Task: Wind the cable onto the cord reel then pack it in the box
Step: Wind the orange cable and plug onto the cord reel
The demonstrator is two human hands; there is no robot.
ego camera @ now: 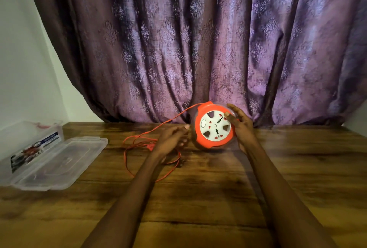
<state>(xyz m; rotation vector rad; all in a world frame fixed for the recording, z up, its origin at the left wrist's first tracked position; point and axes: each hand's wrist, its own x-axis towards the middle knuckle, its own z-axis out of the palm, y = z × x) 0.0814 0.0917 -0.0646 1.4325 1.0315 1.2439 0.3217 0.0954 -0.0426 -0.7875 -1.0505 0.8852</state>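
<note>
**Cord reel, cable part unwound**

While upright at the tabletop's point(218, 198) far edge, cord reel point(214, 126) is gripped by right hand point(241, 126), fingers curled on its rim. Left hand point(171, 138) open, beside it. Cable point(139, 142) loose left. Box point(31, 144) open, far left edge.

The label point(35, 149) on the box point(29, 144) is too blurred to read.
</note>
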